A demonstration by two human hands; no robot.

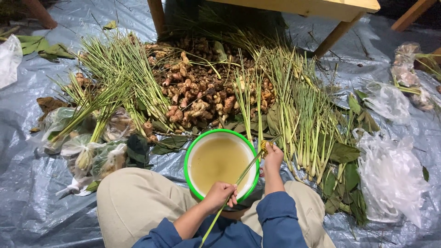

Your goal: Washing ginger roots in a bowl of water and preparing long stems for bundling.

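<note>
- Left hand (222, 193): fingers closed around a long green stalk (243, 173), gripping its lower part over the near rim of the basin.
- Right hand (273, 157): fingers pinched on the stalk's upper end, just beside the basin's right rim.
- Stalk: runs diagonally across the right side of the green-rimmed basin (188, 156), which holds murky yellowish water.
- Basin: sits on a grey plastic sheet (27, 183) between the person's knees.
- Beyond it: a heap of ginger-like roots (197, 92), flanked by lemongrass bundles (303, 110).
</note>
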